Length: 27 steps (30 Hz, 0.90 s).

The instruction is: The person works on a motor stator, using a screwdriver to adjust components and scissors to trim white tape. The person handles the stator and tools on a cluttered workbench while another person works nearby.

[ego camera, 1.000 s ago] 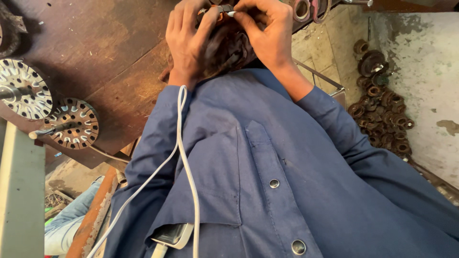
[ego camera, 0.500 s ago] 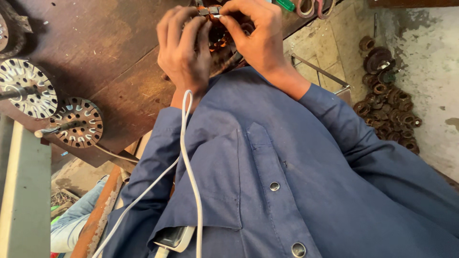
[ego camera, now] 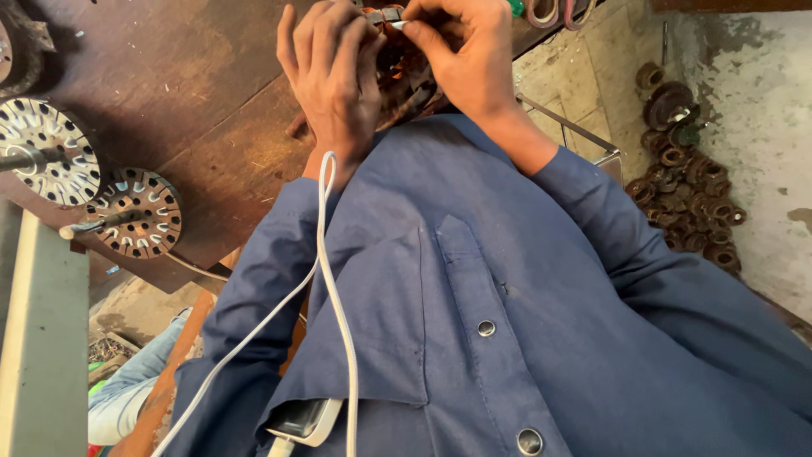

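Left hand (ego camera: 334, 72) cupped over copper-wound stator (ego camera: 406, 80) at counter (ego camera: 194, 110) edge; right hand (ego camera: 461, 55) pinches small metal piece (ego camera: 385, 14) at top. Judgement: brace firmly, work piece gently, spare windings.

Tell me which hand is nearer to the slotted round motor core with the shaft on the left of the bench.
Left. The left hand is on the copper-wound part at the bench's top edge, on the side toward the slotted round core. The right hand works farther away, on the part's other side.
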{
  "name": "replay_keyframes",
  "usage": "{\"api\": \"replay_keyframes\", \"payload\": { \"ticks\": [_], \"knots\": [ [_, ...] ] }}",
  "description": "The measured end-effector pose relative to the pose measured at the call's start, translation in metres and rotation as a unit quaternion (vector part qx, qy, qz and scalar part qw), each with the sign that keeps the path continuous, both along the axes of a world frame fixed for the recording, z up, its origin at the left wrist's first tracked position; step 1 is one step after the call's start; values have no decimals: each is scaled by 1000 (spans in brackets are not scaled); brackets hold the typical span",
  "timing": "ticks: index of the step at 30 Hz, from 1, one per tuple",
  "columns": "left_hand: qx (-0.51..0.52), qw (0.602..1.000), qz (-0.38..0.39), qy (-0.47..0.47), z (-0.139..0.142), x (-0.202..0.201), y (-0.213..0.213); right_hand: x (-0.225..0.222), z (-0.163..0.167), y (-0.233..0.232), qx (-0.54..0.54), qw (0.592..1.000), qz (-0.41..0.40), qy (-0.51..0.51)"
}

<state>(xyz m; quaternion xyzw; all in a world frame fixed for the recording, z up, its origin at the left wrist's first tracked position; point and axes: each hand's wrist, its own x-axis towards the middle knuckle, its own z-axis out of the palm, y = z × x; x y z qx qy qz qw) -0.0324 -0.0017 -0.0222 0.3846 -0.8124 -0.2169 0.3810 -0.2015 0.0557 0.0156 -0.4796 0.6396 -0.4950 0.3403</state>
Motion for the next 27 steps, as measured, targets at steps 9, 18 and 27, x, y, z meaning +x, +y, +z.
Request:
{"api": "replay_keyframes", "payload": {
  "ticks": [9, 18, 27],
  "knots": [
    [-90, 994, -15, -61, -14, 4, -3, -11, -18, 3, 5, 997, 7, -81],
    [-166, 984, -35, -58, -16, 6, -10, -3, -1, -1, 20, 1000, -11, -14],
    [-107, 989, -103, 19, -7, 6, -20, 7, 25, -1, -89, 960, 35, 263]
  ]
}}
